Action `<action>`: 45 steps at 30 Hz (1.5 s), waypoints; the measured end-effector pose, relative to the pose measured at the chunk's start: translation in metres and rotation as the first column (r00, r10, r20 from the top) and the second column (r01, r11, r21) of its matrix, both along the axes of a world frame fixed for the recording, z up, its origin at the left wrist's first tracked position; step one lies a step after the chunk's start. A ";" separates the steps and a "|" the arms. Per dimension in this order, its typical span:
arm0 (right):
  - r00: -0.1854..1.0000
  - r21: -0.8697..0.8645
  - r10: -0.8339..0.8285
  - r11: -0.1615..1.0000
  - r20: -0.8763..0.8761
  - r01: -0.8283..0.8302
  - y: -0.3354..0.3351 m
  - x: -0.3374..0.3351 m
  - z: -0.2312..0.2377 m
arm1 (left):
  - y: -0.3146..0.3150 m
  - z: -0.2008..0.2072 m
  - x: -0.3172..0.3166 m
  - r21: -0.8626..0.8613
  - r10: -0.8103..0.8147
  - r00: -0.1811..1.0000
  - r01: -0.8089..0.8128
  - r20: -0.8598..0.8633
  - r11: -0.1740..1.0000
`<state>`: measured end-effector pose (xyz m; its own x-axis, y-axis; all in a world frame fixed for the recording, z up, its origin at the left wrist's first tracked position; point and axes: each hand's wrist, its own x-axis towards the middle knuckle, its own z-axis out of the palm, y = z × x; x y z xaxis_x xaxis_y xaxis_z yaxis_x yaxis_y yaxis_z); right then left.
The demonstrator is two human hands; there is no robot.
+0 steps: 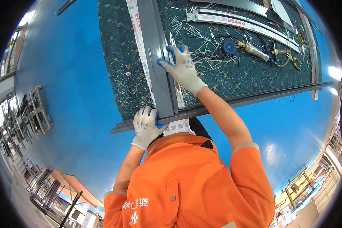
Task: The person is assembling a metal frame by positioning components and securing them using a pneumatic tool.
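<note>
A dark grey metal profile (160, 57) runs away from me and meets a long grey crosswise rail (231, 102) at the near edge. Both hands wear white gloves with blue palms. My left hand (145, 127) is closed over the rail beside this corner, its fingers on top and the thumb toward my body. Farther up, my right hand (183, 70) grips the right side of the upright profile, thumb and fingertips resting on its face. The undersides of the fingers are partly hidden. White strips with red print (136, 26) lie along the profile.
Dark green patterned carpet (119, 68) covers the work surface, strewn with thin metal pins (201, 36). To the right lie a round blue object (229, 48), a silver cylindrical tool (254, 52) with hoses, and film-wrapped profiles (235, 22). Racks of profiles (30, 114) stand far left.
</note>
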<state>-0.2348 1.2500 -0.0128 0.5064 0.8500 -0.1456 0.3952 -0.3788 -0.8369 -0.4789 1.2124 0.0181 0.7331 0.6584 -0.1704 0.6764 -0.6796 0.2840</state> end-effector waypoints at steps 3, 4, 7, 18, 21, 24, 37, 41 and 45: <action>0.936 -0.093 0.259 0.953 -0.240 -0.287 -0.034 0.030 0.035 | -0.002 -0.002 -0.001 -0.006 0.009 1.000 -0.009 0.008 1.000; 0.895 0.032 0.440 0.898 -0.074 -0.439 -0.051 0.042 0.029 | -0.002 -0.002 -0.001 -0.005 0.009 1.000 -0.009 0.010 1.000; 0.700 -0.156 0.706 0.708 0.108 -0.689 -0.096 0.070 0.032 | -0.002 -0.003 0.001 -0.010 0.000 1.000 0.000 0.026 1.000; 0.381 -0.456 0.921 0.372 0.076 -0.809 -0.105 0.073 0.031 | -0.005 -0.006 -0.005 0.001 0.046 0.998 -0.046 0.041 0.999; 0.403 -0.540 0.906 0.278 -0.127 -0.794 -0.088 0.079 0.049 | -0.002 -0.006 -0.001 -0.019 0.096 0.993 -0.095 0.062 0.995; 0.379 -0.507 0.924 0.300 -0.058 -0.808 -0.105 0.105 0.040 | -0.004 -0.007 0.001 -0.023 0.130 0.990 -0.129 0.062 0.991; 0.358 -0.619 0.929 0.228 -0.092 -0.751 -0.120 0.150 0.052 | -0.004 -0.005 0.001 0.005 0.155 0.988 -0.155 0.029 0.988; 0.497 -0.552 0.862 0.366 -0.104 -0.750 -0.129 0.161 0.043 | -0.006 -0.007 0.002 -0.005 0.134 0.990 -0.134 0.034 0.991; 0.652 -0.527 0.732 0.482 -0.197 -0.700 -0.102 0.147 0.044 | -0.005 -0.008 -0.001 0.057 0.060 0.997 -0.064 0.054 0.996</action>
<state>-0.0883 1.1478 0.0316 -0.2226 0.7100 -0.6681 0.7661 -0.2964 -0.5703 -0.4797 1.2075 0.0099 0.6975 0.7106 -0.0924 0.7030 -0.6535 0.2807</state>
